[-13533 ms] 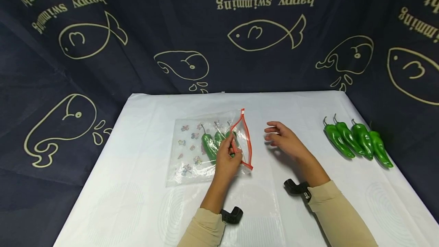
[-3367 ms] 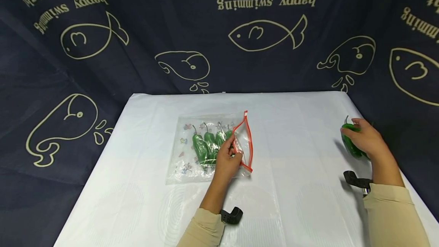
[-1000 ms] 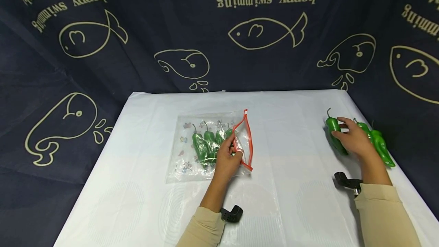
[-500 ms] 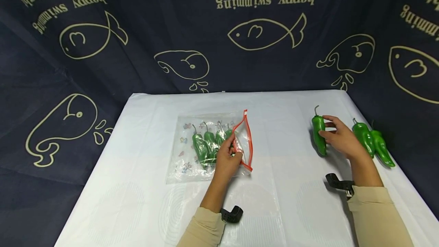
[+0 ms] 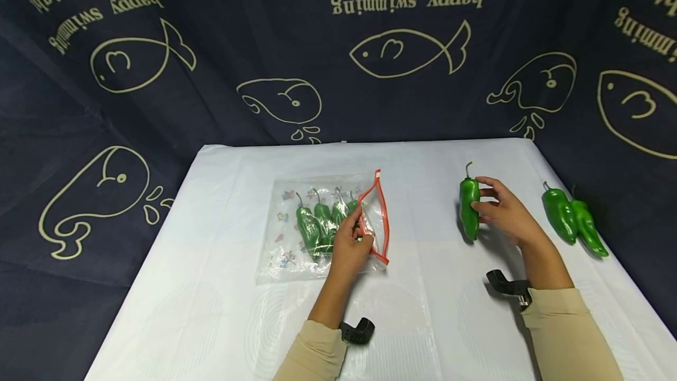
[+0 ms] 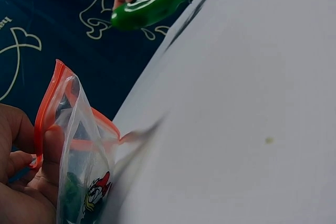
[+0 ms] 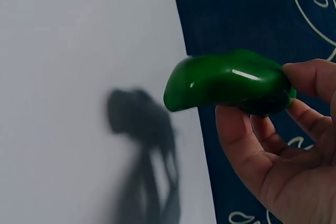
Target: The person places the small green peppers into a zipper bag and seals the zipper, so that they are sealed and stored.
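My right hand (image 5: 505,211) pinches a glossy green pepper (image 5: 469,209) between thumb and fingers, stem pointing away from me. In the right wrist view this pepper (image 7: 231,80) is lifted over the table and casts a shadow. My left hand (image 5: 351,247) grips the red zip edge of a clear printed zip bag (image 5: 282,234), and its mouth gapes toward the right. Inside the bag several green peppers (image 5: 308,228) lie side by side, partly covered by my left hand. Close up, the left fingers (image 6: 23,135) curl around the red rim (image 6: 50,98).
Two more green peppers (image 5: 559,216) lie together near the right edge of the white-covered table (image 5: 423,334). A dark blue cloth (image 5: 296,16) with fish drawings hangs behind and beside the table. Each wrist wears a black camera (image 5: 359,331).
My right hand took a pepper from the group at the right and carried it leftward toward the bag. The left hand stays on the bag. Earlier, the bag held fewer peppers.
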Demonstrator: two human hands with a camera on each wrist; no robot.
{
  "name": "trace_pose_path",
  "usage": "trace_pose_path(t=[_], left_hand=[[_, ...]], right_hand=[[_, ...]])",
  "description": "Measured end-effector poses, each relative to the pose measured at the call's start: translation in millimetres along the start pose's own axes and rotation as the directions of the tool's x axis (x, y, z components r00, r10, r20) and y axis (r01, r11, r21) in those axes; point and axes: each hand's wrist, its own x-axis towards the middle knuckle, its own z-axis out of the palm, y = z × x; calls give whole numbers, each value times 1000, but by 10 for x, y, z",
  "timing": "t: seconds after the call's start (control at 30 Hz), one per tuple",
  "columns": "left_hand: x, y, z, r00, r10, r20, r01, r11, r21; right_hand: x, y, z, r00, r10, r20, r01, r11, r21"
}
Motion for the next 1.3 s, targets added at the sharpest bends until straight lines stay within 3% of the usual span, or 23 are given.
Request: trace_pose_path(t=[0.5,0.73,0.83,1.07,1.2,1.3], left_hand=[[16,-11,1,1000,-19,3,19,999,-30],[110,-333,43,1000,-24,-14,24,1000,-15],[115,-390,37,999,-29,-13,29,999,-24],[109,-393,17,999,-36,-3,36,999,-15],[110,-390,24,1000,-22,-8,22,1000,-22],[74,-238,22,1000,-22,-8,22,999,-29]], right_hand=[[111,-184,515,994,-33,108,14,985,170],[193,-265,794,992,-46,119,17,972,234],[238,-291,924,993,-51,108,23,968,250],[339,-364,1232,997,-28,69,7,957,291],[364,-362,1385,996,-11,85,-17,945,327],[357,-352,1462,993,-12,118,-28,942,333]])
